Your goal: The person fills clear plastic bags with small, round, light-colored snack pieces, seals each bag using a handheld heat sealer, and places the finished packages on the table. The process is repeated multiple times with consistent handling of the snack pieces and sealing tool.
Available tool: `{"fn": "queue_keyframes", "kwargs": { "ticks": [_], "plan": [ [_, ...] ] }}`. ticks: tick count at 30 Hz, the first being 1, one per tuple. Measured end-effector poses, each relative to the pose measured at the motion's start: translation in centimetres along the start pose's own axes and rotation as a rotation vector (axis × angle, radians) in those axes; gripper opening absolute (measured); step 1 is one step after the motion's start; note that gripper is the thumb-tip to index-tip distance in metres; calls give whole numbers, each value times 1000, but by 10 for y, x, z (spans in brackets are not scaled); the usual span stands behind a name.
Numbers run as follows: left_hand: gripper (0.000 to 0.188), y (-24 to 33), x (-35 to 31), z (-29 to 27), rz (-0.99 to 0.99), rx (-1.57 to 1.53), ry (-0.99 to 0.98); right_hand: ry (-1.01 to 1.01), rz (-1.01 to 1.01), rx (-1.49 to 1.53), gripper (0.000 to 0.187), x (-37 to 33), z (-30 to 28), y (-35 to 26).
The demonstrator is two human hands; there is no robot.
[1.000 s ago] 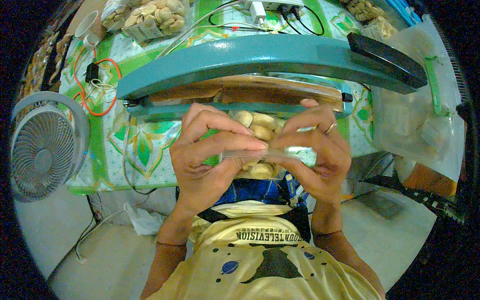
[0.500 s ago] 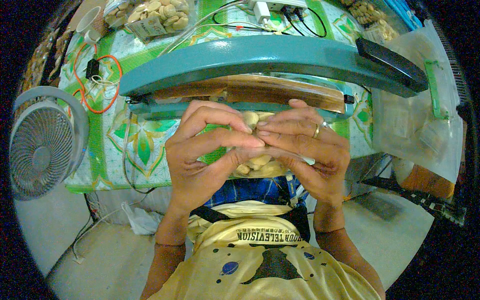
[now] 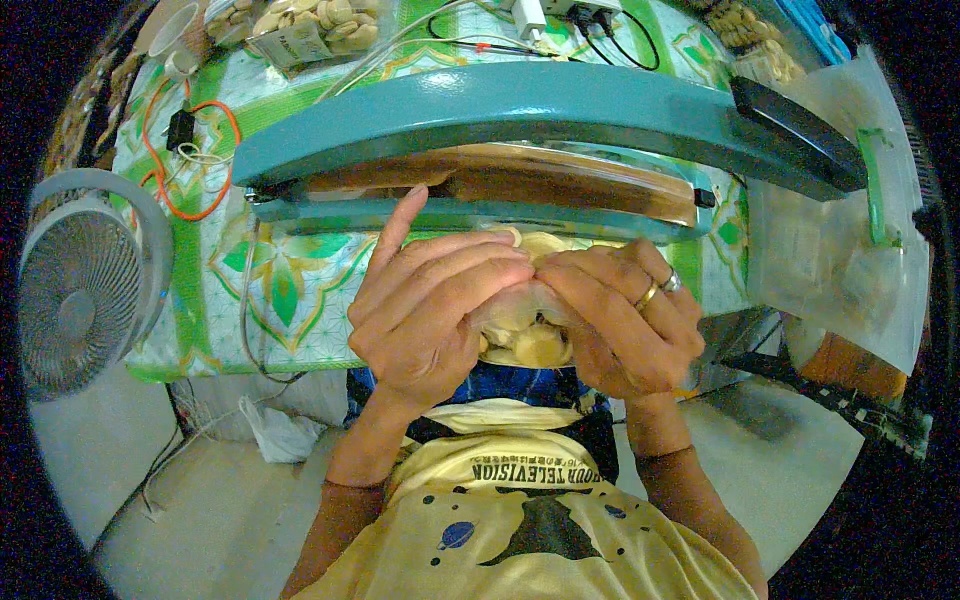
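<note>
A clear plastic bag of pale round biscuits (image 3: 528,335) is grasped by the left hand (image 3: 425,315) and right hand (image 3: 622,320), near the teal heat sealer (image 3: 520,110).

Looks like small home snack-packing setup. Teal heat sealer (image 3: 560,110) on tabletop (image 3: 300,290) with green patterned cloth, clear packs of pale snacks (image 3: 310,25) at far edge, stack of empty clear bags (image 3: 830,270) on right, power strip (image 3: 560,10) with tangled cords, fan (image 3: 80,290) on bare concrete floor (image 3: 200,510).
</note>
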State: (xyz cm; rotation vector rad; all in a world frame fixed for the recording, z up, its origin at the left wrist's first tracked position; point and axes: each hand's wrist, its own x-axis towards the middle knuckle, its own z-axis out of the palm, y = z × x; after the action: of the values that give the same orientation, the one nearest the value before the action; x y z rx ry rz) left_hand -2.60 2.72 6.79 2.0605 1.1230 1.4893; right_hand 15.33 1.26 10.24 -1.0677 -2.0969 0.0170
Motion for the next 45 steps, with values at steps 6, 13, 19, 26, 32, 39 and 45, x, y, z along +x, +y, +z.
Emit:
{"fn": "queue_keyframes", "kwargs": {
  "ticks": [6, 13, 19, 26, 32, 39, 45],
  "plan": [
    [9, -1, 2, -5, -38, -79, -21, -80, 187, 322, 18, 9, -6, 4],
    [25, -7, -5, -14, -109, -353, -174, -143, 75, 237, 23, 7, -14, -9],
    [94, -18, -40, 25, -781, -1671, -250, -179, 81, 399, 19, 19, -50, -11],
    [133, 11, -89, 55, -1225, -1791, -584, -451, 595, 602, 25, 30, -31, 54],
    [128, 4, -71, 56, -1494, -2036, -174, -514, 652, 396, 33, 37, 1, 96],
    [108, 22, -55, 48, -1641, -1827, 20, -762, 511, 210, 47, 20, 6, 119],
    [92, 28, -42, 43, -1792, -1884, 176, -592, 322, 216, 47, -8, 15, 141]
  ]
}}
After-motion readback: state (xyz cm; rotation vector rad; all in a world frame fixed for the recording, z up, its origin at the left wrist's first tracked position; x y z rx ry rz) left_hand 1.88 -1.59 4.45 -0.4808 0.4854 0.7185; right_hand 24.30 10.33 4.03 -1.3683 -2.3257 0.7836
